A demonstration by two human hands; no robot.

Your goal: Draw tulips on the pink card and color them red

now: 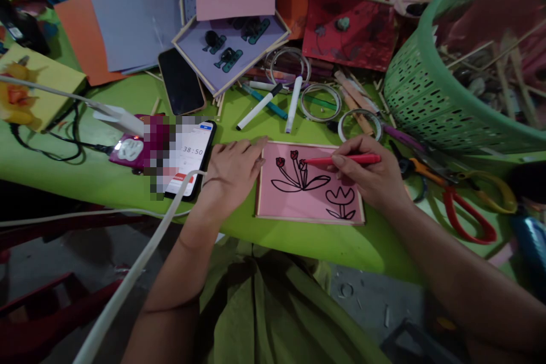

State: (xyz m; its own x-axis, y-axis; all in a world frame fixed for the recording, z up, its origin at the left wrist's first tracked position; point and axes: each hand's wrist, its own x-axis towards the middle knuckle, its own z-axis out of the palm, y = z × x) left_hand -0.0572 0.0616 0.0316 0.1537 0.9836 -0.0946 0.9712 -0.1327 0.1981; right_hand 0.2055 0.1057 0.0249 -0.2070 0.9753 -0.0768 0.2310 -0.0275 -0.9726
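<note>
One left hand (pixel 232 173) lies flat, touching a pink, pale-rimmed rectangular card (pixel 290 205) on its left — opposite, the right hand (pixel 371 176) pinches a slim red pen (pixel 362 158) (tip at a black-outlined flower (pixel 302 165)).

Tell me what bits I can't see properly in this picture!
All in the head view:
Palm of the left hand: hidden by the back of that hand.
Part of the red pen: covered by the right hand; its tip is too small to make out.
Left of the lit phone: hidden by blocky blur.
Far side of the green basket: cut off by the right edge.
</note>
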